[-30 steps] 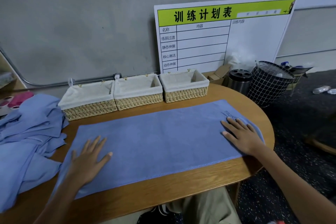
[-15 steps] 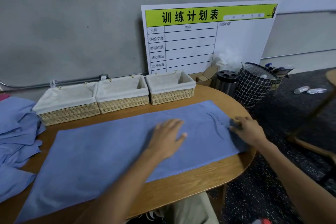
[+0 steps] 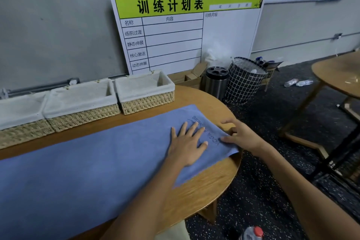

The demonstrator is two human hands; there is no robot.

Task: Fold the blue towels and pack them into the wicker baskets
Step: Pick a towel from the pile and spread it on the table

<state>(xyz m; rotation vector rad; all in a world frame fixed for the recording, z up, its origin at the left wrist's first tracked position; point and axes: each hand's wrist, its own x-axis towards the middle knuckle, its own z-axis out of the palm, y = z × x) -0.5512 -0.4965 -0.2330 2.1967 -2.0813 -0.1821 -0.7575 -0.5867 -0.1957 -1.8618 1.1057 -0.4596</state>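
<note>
A long blue towel [image 3: 93, 163] lies spread flat along the wooden table [image 3: 214, 179]. My left hand [image 3: 187, 142] rests flat, fingers spread, on the towel near its right end, beside the printed logo. My right hand [image 3: 241, 136] is at the towel's right short edge, with the thumb on top of the cloth and the fingers curled at the edge. Three wicker baskets with white liners stand in a row behind the towel: the left basket [image 3: 19, 111], the middle basket [image 3: 81, 101] and the right basket [image 3: 146, 91]. Nothing is inside the two whose interiors show.
A white planning board [image 3: 185, 31] leans on the wall behind the baskets. A steel bin [image 3: 216, 82] and a wire basket [image 3: 245, 80] stand on the floor past the table's right end. Another wooden table [image 3: 339, 76] is at the far right. A red-capped bottle [image 3: 253, 234] sits at the bottom edge.
My left hand slid from the towel's left end across to its right end. My right hand shifted to the towel's right edge. The view turned right, so the pile of blue towels left the frame.
</note>
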